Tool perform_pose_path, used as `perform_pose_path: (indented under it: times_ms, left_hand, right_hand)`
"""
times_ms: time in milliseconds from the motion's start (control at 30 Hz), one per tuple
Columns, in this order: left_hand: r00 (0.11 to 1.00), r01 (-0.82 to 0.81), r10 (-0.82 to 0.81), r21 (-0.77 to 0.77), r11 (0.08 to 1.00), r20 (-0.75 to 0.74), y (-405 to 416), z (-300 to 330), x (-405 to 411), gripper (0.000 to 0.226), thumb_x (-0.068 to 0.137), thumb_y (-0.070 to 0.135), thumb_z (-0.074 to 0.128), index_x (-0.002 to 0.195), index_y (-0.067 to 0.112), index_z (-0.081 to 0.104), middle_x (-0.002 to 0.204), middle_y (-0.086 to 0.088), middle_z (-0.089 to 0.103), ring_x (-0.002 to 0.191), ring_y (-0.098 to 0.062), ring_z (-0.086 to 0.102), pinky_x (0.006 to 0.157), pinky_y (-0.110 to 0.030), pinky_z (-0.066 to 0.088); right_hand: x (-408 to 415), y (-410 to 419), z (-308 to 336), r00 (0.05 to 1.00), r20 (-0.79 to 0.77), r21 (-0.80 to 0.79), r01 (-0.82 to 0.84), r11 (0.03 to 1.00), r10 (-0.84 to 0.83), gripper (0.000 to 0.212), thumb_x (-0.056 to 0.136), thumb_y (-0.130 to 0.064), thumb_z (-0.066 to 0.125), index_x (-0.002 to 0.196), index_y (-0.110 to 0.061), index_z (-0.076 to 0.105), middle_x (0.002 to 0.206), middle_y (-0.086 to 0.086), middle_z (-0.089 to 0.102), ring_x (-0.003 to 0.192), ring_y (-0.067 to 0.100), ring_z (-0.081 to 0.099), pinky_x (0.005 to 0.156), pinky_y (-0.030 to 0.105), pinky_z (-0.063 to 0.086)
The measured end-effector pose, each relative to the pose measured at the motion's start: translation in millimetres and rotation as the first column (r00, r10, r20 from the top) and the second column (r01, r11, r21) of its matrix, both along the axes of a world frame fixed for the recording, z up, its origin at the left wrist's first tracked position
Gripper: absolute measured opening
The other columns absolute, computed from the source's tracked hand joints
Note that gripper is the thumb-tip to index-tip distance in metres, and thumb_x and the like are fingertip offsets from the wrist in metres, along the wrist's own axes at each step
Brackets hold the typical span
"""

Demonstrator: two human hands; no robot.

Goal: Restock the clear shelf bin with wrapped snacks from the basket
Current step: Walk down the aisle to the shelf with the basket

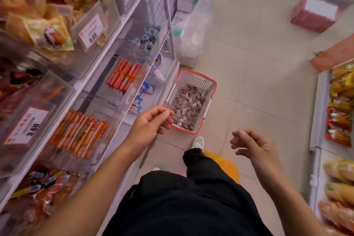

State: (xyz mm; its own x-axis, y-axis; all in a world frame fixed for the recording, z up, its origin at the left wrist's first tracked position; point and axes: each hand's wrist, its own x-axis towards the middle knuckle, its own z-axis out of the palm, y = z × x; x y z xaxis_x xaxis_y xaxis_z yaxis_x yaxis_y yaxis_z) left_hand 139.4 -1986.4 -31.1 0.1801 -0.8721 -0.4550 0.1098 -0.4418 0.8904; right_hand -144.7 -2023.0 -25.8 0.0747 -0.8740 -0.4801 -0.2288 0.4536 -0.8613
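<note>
reach step, by my reading: left hand [151, 122] is hanging above the near corner of the white slotted plastic basket with red rim [207, 80], which is sitting on the pale tiled floor [258, 63] just beside the foot of the white shelving unit [122, 25]. small red-and-white wrapped snacks [188, 101] are lying heaped inside the basket.

grip: left fingers are curling loosely with thumb and forefinger nearing each other; nothing is plainly showing between them, though blur at the fingertips is making that hard to confirm. right hand [252, 146] is floating over the floor, well apart from the basket, fingers loosely bent and carrying nothing.

next move, as judged: lowering both hands into the heap and scooping a handful, then lifting to the clear acrylic shelf bin [99, 105]. which bin is the target is not certain; several clear bins are lining the shelves, some holding orange sausage sticks [80, 134].

hard to make out: motion blur is smearing the shelves and price tags; snack wrapper print is unreadable; far basket handle is partly hidden; lower shelf tier is cut off by the left arm.
</note>
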Motion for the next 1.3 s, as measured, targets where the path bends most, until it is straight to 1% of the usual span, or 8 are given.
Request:
perform_pose_path:
  times_ms: [133, 333, 733, 900, 967, 1033, 1133, 1300]
  left_hand:
    - [0.981, -0.193, 0.193, -0.013, 0.981, -0.032, -6.4, -1.0, 22.9, 0.024, 0.101, 0.016, 0.052, 0.095, 0.022, 0.074, 0.084, -0.002, 0.070, 0.077, -0.014, 0.064, 0.066, -0.022, 0.052]
    - [0.862, -0.498, 0.501, 0.050, 0.866, -0.081, 53.7, -31.4, 58.5, 0.029, 0.101, 0.016, 0.051, 0.088, 0.026, 0.075, 0.082, -0.001, 0.070, 0.074, -0.011, 0.064, 0.062, -0.020, 0.050]
    - [0.827, -0.538, 0.562, 0.319, 0.780, 0.022, 13.2, -118.8, 1.1, 0.017, 0.100, 0.020, 0.056, 0.091, 0.018, 0.071, 0.078, 0.001, 0.069, 0.072, -0.012, 0.062, 0.061, -0.019, 0.047]
    - [0.828, -0.521, 0.554, 0.489, 0.700, 0.088, -9.5, -254.1, -36.0, 0.016, 0.098, 0.027, 0.057, 0.089, 0.024, 0.069, 0.077, 0.007, 0.071, 0.069, -0.006, 0.066, 0.063, -0.022, 0.050]
    - [0.834, -0.485, 0.548, 0.562, 0.670, 0.065, -12.5, -336.8, -47.1, 0.015, 0.099, 0.028, 0.057, 0.089, 0.021, 0.067, 0.080, 0.002, 0.070, 0.070, -0.011, 0.065, 0.060, -0.023, 0.049]
    - [0.829, -0.458, 0.557, 0.629, 0.628, 0.047, -10.2, -424.9, -55.5, 0.014, 0.099, 0.027, 0.056, 0.097, 0.018, 0.066, 0.090, -0.004, 0.070, 0.075, -0.016, 0.064, 0.061, -0.025, 0.047]
    - [0.778, -0.470, 0.628, 0.675, 0.570, 0.011, -12.7, -552.3, -62.3, 0.022, 0.100, 0.024, 0.053, 0.118, 0.014, 0.062, 0.104, -0.007, 0.068, 0.087, -0.020, 0.064, 0.071, -0.030, 0.048]
    - [0.615, -0.622, 0.787, 0.584, 0.522, -0.047, -15.6, -688.6, -65.7, 0.028, 0.103, 0.023, 0.050, 0.123, 0.009, 0.063, 0.110, -0.005, 0.065, 0.092, -0.018, 0.061, 0.069, -0.027, 0.049]
  right_hand:
    - [28.9, -64.5, 4.4, 0.970, 0.010, -0.006, -0.242, 0.970, 0.242, 0.022, 0.100, -0.017, 0.054, 0.089, -0.015, 0.073, 0.081, 0.011, 0.071, 0.072, 0.018, 0.065, 0.061, 0.024, 0.053]
    - [112.9, -105.8, -14.7, 0.797, -0.030, -0.037, -0.603, 0.797, 0.603, 0.018, 0.099, -0.015, 0.055, 0.092, -0.009, 0.071, 0.080, 0.011, 0.071, 0.072, 0.018, 0.065, 0.062, 0.026, 0.053]
    - [147.9, -151.4, -133.3, 0.533, -0.040, 0.240, -0.816, 0.526, 0.845, 0.019, 0.097, -0.013, 0.058, 0.095, 0.003, 0.067, 0.079, 0.019, 0.066, 0.065, 0.018, 0.061, 0.058, 0.029, 0.050]
    - [141.5, -179.6, -303.8, 0.405, -0.069, 0.414, -0.819, 0.396, 0.911, 0.010, 0.096, -0.008, 0.057, 0.090, -0.004, 0.064, 0.078, 0.008, 0.063, 0.059, 0.008, 0.056, 0.055, 0.023, 0.046]
    - [138.2, -186.3, -390.9, 0.314, -0.132, 0.458, -0.822, 0.339, 0.940, 0.015, 0.098, -0.014, 0.056, 0.108, -0.007, 0.066, 0.096, 0.006, 0.061, 0.072, 0.010, 0.054, 0.065, 0.025, 0.045]
    - [142.1, -184.9, -477.6, 0.222, -0.161, 0.500, -0.821, 0.273, 0.962, 0.034, 0.101, -0.021, 0.051, 0.133, -0.010, 0.056, 0.111, -0.001, 0.053, 0.075, 0.000, 0.049, 0.064, 0.014, 0.044]
    - [152.0, -175.8, -596.5, 0.247, -0.194, 0.467, -0.828, 0.310, 0.950, 0.043, 0.103, -0.025, 0.046, 0.144, -0.014, 0.044, 0.117, -0.006, 0.045, 0.069, -0.015, 0.053, 0.060, 0.004, 0.044]
    - [164.8, -131.9, -703.1, 0.317, -0.320, 0.166, -0.909, 0.382, 0.893, 0.034, 0.105, -0.017, 0.040, 0.131, -0.005, 0.059, 0.102, 0.010, 0.062, 0.093, 0.016, 0.052, 0.086, 0.035, 0.044]
